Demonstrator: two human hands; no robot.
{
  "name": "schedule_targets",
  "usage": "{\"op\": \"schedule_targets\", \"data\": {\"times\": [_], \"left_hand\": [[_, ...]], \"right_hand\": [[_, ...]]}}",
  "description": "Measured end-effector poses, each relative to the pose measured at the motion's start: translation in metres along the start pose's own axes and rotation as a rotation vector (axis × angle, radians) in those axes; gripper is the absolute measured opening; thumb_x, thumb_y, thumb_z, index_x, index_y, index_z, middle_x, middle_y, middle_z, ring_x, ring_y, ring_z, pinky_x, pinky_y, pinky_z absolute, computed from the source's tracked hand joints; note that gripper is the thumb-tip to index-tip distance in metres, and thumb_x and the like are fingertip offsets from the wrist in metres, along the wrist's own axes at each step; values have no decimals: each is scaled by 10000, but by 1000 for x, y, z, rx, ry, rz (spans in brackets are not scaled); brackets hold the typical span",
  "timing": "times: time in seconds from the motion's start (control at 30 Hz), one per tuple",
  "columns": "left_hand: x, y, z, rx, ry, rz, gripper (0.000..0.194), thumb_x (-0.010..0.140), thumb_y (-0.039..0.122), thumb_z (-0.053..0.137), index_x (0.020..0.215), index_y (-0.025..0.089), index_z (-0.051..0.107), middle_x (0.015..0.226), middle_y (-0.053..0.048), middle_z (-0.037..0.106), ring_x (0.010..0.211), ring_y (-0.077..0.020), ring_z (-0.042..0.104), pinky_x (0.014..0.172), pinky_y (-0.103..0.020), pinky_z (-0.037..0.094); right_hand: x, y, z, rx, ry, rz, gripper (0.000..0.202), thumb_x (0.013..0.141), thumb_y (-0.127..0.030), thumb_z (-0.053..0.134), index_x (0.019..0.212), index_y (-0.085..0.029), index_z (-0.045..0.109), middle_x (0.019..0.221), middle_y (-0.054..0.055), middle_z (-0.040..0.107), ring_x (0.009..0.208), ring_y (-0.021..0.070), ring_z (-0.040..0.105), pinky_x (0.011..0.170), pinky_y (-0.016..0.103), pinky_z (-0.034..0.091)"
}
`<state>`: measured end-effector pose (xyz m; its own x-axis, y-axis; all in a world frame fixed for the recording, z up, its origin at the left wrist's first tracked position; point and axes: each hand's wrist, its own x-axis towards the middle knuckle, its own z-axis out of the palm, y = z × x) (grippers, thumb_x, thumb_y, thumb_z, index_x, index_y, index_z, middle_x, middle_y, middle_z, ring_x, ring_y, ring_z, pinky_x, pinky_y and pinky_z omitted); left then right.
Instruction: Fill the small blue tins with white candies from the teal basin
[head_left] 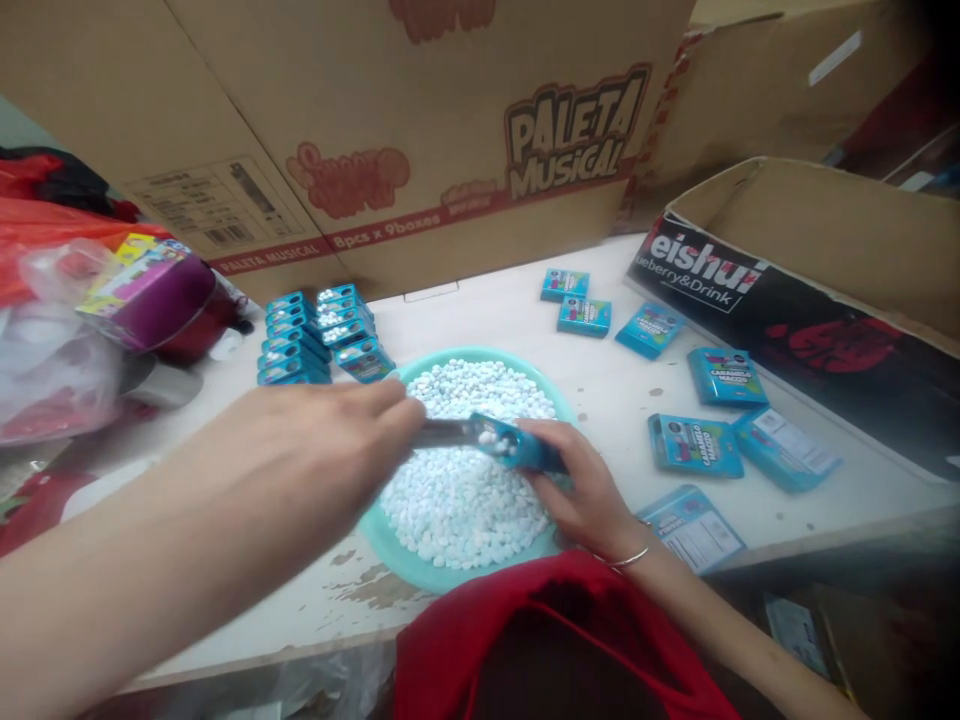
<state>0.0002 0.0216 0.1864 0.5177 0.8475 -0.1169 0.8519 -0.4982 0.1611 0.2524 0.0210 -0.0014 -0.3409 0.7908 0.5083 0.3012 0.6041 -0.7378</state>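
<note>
One blue box (529, 454) sits in mid-air in the head view, above the pale pieces (461, 520) that fill a green basin (396, 562), with a few pieces showing at its opening. A grey tool (442, 433) meets that opening from the other side; whether its tip goes inside is too blurred to tell. Good handling here would probably mean keeping the opening tipped up and lined up with the tool, moving in short, gentle strokes, and staying over the basin so that any stray pieces drop back among the rest. Too firm a squeeze might crease the thin-looking walls.

The person's left hand (356, 425) comes in from the left, back upward, its fingers curled together around the tool's near end; the thumb is hidden. The right hand (576, 482) reaches up from the lower right, pinching the box's far end between thumb and fingers, wrist low beside the basin's rim. On the table (600, 400), rows of boxes (294, 340) stand beyond the left hand, and seven packets (697, 447) lie to the right.
</note>
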Motion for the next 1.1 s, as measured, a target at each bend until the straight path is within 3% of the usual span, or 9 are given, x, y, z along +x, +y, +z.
{"op": "schedule_targets", "data": {"times": [0.1, 0.2, 0.33, 0.43, 0.5, 0.6, 0.83, 0.97, 1.1], "left_hand": [[-1, -33, 37, 82, -102, -106, 224, 930, 322, 416, 905, 213, 610, 868, -75, 656, 671, -207, 588, 575, -306, 399], [5, -50, 99, -79, -251, -208, 184, 899, 233, 422, 854, 179, 592, 912, -101, 661, 777, -241, 614, 652, -332, 439], [21, -31, 172, -321, -215, -174, 206, 968, 287, 393, 1001, 190, 571, 1009, -91, 655, 896, -248, 615, 787, -366, 475], [32, -12, 194, -445, -160, -138, 226, 1000, 327, 386, 1124, 219, 541, 1090, -63, 651, 957, -220, 616, 853, -342, 482], [34, -10, 192, -518, -136, -119, 231, 1002, 361, 408, 1120, 219, 546, 1078, -57, 652, 938, -206, 616, 835, -324, 491], [26, -22, 173, -592, -110, -94, 221, 992, 370, 446, 1077, 205, 565, 1027, -53, 653, 897, -190, 615, 800, -308, 497], [-3, -41, 83, -509, 24, -61, 204, 975, 363, 509, 1064, 200, 591, 985, -38, 663, 866, -162, 623, 768, -272, 482], [2, -34, 41, -329, -57, -18, 224, 984, 376, 485, 1061, 209, 612, 937, -31, 666, 811, -159, 617, 717, -269, 466], [14, -23, 20, -136, -172, 53, 233, 986, 382, 449, 954, 225, 619, 828, -28, 646, 690, -162, 586, 625, -290, 438]], "right_hand": [[-2, 1, -7, 22, 41, 38, 457, 904, -121, 581, 1323, -279, 489, 1244, 81, 629, 1172, 242, 604, 1012, 433, 507], [-3, 3, -14, 25, 83, 51, 457, 901, -136, 619, 1318, -278, 498, 1244, 73, 627, 1164, 229, 607, 1017, 398, 503], [-1, 4, -18, -30, 133, 60, 455, 890, -145, 650, 1302, -280, 513, 1208, 58, 635, 1110, 217, 622, 977, 364, 522], [0, 4, -18, -69, 162, 85, 426, 887, -171, 665, 1278, -274, 527, 1153, 53, 644, 1041, 215, 640, 923, 352, 546], [1, 4, -19, -87, 173, 97, 414, 888, -188, 668, 1270, -268, 530, 1134, 52, 645, 1019, 215, 644, 902, 346, 552], [0, 6, -21, -113, 194, 113, 403, 888, -206, 674, 1262, -261, 533, 1132, 54, 642, 1018, 219, 643, 884, 340, 552], [1, 10, -14, -67, 121, 90, 417, 903, -166, 624, 1289, -271, 507, 1188, 65, 638, 1085, 232, 630, 953, 386, 528], [7, 4, -3, -25, 33, -2, 457, 898, -104, 567, 1316, -269, 485, 1233, 79, 628, 1155, 241, 602, 998, 419, 502], [10, 0, 5, 5, 10, -33, 461, 897, -97, 554, 1321, -263, 484, 1226, 87, 632, 1147, 245, 604, 995, 442, 505]]}}
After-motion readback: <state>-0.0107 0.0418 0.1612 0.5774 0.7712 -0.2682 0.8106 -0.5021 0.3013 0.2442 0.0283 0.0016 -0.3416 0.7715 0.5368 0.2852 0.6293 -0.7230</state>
